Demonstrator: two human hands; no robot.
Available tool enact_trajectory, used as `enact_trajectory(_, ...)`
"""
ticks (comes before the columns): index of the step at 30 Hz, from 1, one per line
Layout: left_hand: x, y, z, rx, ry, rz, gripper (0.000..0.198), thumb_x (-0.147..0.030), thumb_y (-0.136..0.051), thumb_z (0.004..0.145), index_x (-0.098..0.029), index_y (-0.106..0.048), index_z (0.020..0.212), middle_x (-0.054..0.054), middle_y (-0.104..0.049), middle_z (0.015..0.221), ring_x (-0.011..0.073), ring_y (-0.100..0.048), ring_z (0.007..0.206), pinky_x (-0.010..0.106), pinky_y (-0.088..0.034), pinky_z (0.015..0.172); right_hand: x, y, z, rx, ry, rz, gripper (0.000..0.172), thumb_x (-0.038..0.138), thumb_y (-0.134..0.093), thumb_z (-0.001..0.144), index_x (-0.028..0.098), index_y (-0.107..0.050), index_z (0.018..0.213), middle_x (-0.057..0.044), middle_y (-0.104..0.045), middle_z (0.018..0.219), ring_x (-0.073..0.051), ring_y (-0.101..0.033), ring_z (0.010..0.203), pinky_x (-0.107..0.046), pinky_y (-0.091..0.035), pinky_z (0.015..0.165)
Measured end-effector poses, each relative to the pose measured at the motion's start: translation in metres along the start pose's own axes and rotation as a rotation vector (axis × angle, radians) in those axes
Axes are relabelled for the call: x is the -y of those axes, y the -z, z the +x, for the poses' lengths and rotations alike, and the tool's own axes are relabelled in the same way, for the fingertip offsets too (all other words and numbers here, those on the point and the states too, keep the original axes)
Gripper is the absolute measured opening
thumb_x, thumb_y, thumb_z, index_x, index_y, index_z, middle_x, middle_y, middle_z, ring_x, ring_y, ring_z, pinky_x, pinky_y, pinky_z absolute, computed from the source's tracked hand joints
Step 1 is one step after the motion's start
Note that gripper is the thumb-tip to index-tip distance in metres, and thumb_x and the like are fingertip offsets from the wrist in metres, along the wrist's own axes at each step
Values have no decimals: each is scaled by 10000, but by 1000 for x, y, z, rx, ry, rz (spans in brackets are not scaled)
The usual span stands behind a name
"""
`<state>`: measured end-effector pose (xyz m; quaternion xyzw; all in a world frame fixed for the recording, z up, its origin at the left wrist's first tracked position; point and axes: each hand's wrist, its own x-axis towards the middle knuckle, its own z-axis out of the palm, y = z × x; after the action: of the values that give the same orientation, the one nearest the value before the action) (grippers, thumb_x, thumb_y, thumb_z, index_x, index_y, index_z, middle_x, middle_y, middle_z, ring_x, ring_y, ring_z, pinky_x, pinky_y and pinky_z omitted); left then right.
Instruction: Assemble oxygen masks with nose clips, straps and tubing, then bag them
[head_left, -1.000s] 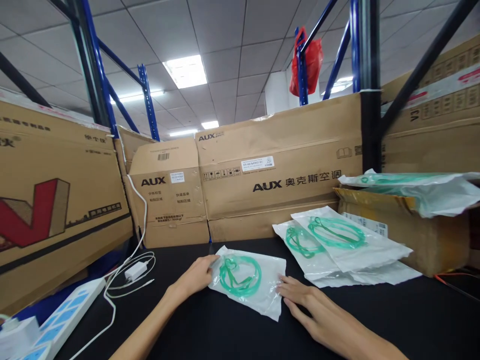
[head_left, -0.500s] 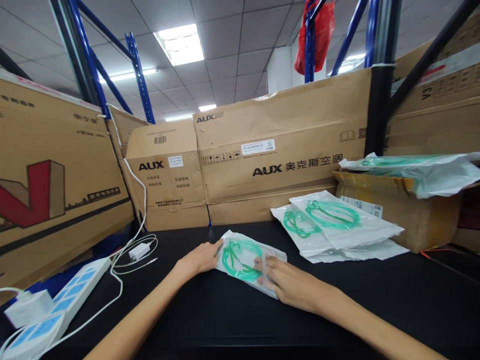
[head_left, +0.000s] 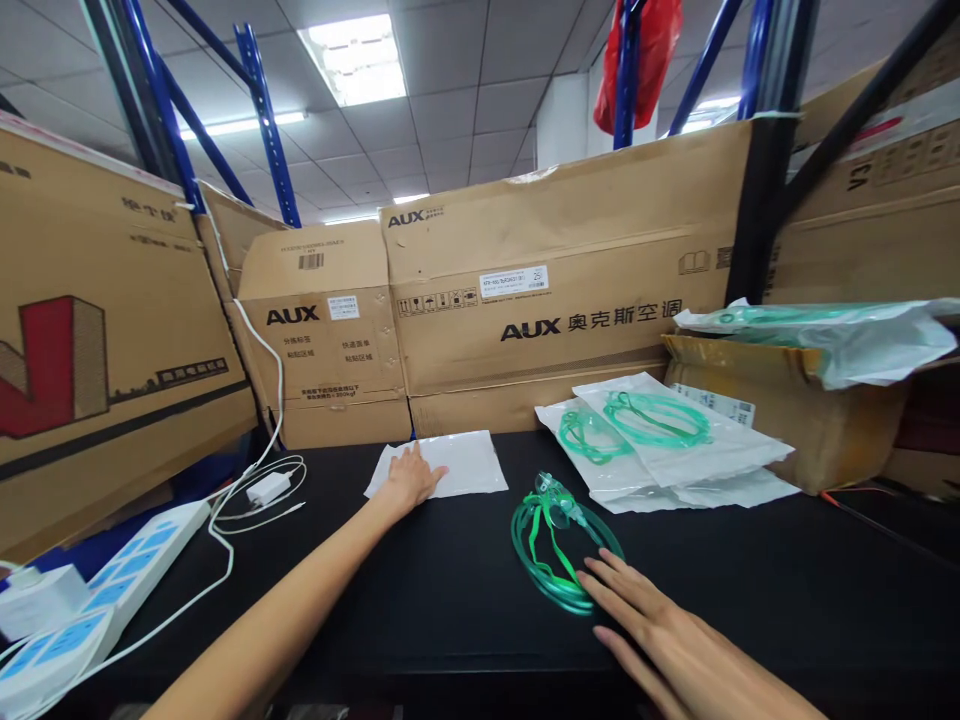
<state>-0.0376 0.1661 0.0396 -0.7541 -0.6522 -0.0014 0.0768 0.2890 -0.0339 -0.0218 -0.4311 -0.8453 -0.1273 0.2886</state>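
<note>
A coil of green tubing point(head_left: 564, 545) with a clear connector piece and a bright green strap lies bare on the black table. My right hand point(head_left: 649, 625) is beside it, fingers stretched out, the fingertips at the coil's right edge. Farther back to the left, a white pouch point(head_left: 469, 465) lies flat, its plain side up. My left hand point(head_left: 411, 477) rests on that pouch with its fingers spread. Whether the pouch holds anything cannot be made out.
Several white pouches with green tubing point(head_left: 660, 425) are stacked at right, by a cardboard box point(head_left: 780, 410) bearing another pouch point(head_left: 862, 370). A power strip point(head_left: 112, 590) and white cable point(head_left: 274, 465) lie left. Large cartons point(head_left: 540, 290) wall the back.
The green tubing is out of its pouch and lies on the table. The pouch has moved back and left under my left hand. My right hand has moved toward me, off the pouch.
</note>
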Motion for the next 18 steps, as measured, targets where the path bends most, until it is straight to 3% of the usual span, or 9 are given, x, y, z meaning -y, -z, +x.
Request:
enact_trajectory(5, -29, 0, 24, 1, -103, -73, 390, -335, -679, 1036, -198, -611, 1394, 121, -616, 1433, 301, -664, 1207, 528, -574, 997, 35, -5, 14, 58, 139, -123, 468, 229, -526, 1018, 149, -618, 1470, -155, -709, 1419, -348, -698, 1281, -469, -630, 1032)
enact_trajectory(8, -45, 1, 37, 19, -98, -113, 394, -344, -685, 1031, -190, -614, 1386, 121, -624, 1419, 303, -666, 1203, 531, -575, 993, 53, -17, 25, 119, 117, -160, 472, 212, -599, 983, 64, -640, 1430, -246, -720, 1364, -412, -728, 1214, -541, -641, 991)
enact_trajectory(11, -51, 5, 45, 20, -97, -152, 397, -350, -687, 1029, -188, -616, 1384, 122, -623, 1421, 306, -663, 1210, 537, -569, 1000, 72, -32, 38, 202, 94, -87, 533, 320, -685, 964, 48, -654, 1421, -296, -702, 1360, -460, -725, 1194, -568, -634, 984)
enact_trajectory(15, -46, 18, 38, -56, -137, -229, 368, -350, -685, 1031, -179, -632, 1353, 117, -647, 1381, 292, -682, 1170, 516, -584, 974, 87, -25, 57, 234, 159, 2, 577, 438, -737, 929, 130, -685, 1413, -239, -683, 1425, -418, -703, 1252, -455, -645, 996)
enact_trajectory(18, -40, 35, 14, -167, -196, -301, 311, -338, -672, 1041, -184, -658, 1311, 110, -666, 1354, 276, -689, 1154, 500, -583, 978, 75, 3, 70, 178, 141, 140, 431, 301, -582, 1033, 188, -663, 1441, -168, -623, 1525, -356, -635, 1360, -456, -579, 1100)
